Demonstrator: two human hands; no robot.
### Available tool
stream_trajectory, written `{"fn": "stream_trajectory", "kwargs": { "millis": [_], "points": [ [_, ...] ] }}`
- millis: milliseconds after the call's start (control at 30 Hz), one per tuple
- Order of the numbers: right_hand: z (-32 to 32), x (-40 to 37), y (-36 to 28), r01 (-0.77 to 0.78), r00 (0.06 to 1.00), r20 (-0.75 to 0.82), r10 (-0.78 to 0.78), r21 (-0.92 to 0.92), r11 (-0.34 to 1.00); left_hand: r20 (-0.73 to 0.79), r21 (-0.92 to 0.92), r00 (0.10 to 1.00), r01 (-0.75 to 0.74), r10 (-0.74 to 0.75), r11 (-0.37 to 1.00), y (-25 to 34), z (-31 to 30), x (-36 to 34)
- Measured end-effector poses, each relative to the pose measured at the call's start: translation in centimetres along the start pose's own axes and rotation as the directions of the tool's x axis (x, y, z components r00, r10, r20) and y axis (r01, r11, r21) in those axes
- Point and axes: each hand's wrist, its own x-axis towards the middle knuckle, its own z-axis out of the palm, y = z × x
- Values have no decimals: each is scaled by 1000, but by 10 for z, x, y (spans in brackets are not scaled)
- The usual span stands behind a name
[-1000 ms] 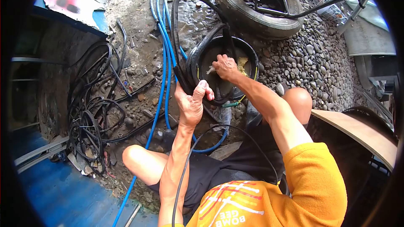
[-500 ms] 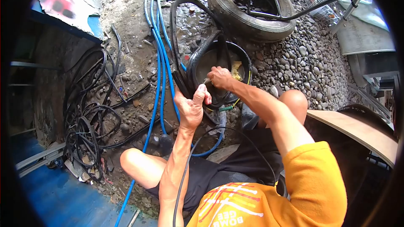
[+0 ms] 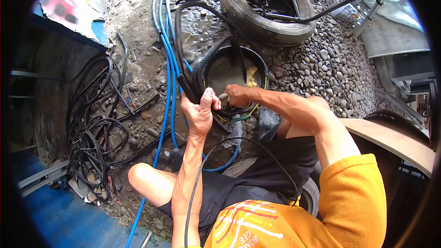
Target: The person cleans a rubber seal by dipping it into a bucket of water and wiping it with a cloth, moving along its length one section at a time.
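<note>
My left hand (image 3: 198, 114) is closed around a long black rubber tube (image 3: 180, 32). The tube loops up and away from me, then bends down into a black basin (image 3: 262, 62) of murky water. Over the basin's near side, my right hand (image 3: 238, 96) is closed, its knuckles up. A small greyish piece (image 3: 224, 97) shows at its fingertips, close to my left fingers; I cannot tell what it is. Yellow foam (image 3: 251, 77) sits inside the basin by the right wall. Across my lap runs a thin black cable (image 3: 264, 149).
Blue hoses (image 3: 168, 64) run along the ground on the left, beside tangled black cables (image 3: 94, 142). Beyond the basin, a worn tyre (image 3: 289, 34) lies under a black metal frame (image 3: 303, 18). Pebbles (image 3: 328, 66) cover the right side, near a wooden board (image 3: 390, 140).
My right hand has moved down and toward me, to the basin's near edge. The left hand keeps its grip on the tube. The whole view has shifted slightly.
</note>
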Motion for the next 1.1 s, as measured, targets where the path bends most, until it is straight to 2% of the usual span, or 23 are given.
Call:
{"fn": "stream_trajectory", "kwargs": {
  "millis": [33,67,167,200,300,333,433,467,567,600,700,733,833,900,933,1033,1067,1100],
  "points": [
    [-3,-1,-1,-16,1000,26,16,34,999,8,-8,1000,2,-2,1000,0,3,-2],
    [-7,0,-1,33,999,7,-32,-43,999,15,-13,1000,3,-2,1000,-1,5,-4],
    [1,21,17,57,960,-259,-107,-191,980,40,-11,999,4,-3,1000,-6,-1,-10],
    [2,38,24,-14,969,-237,-65,-317,948,37,-8,999,-1,1,1000,-5,1,-10],
    [4,55,33,-213,891,-450,60,-297,931,34,6,999,-4,3,1000,-1,5,-13],
    [9,55,33,-230,831,-556,27,-298,927,40,16,999,-2,1,1000,-2,3,-14],
    [9,53,33,-164,836,-546,-50,-337,927,28,42,1000,-14,13,999,-4,3,-16],
    [6,52,33,-165,912,-409,11,-343,925,27,50,999,-23,22,998,-6,3,-15],
    [19,39,32,-39,971,-237,-21,-243,969,2,47,1000,-22,22,999,-4,5,-10],
    [26,40,40,136,951,-240,-194,-237,962,3,37,1000,-17,17,999,-5,2,-9],
    [8,1,3,62,997,-51,-66,-64,996,21,3,1000,-9,9,1000,-6,-1,-8],
    [8,1,4,132,991,-11,-134,-129,983,26,-9,1000,-7,7,1000,-7,-3,-8],
    [1,-4,1,120,993,-5,-121,-67,991,43,-13,999,-16,17,1000,-8,-5,-11],
    [1,0,4,111,982,-139,-128,-119,987,31,-36,999,-36,37,999,-9,-1,-19],
    [3,5,8,106,969,-205,-135,-147,983,21,53,999,-43,42,998,-3,7,-21],
    [4,32,29,-41,926,-377,-10,-126,991,31,56,999,-43,42,997,-4,9,-24],
    [9,49,40,-97,867,-498,3,-163,982,32,50,999,-46,44,998,-3,12,-24],
    [11,49,38,-84,876,-482,-9,-170,982,17,37,999,-42,42,998,-3,16,-29]
  ]
}}
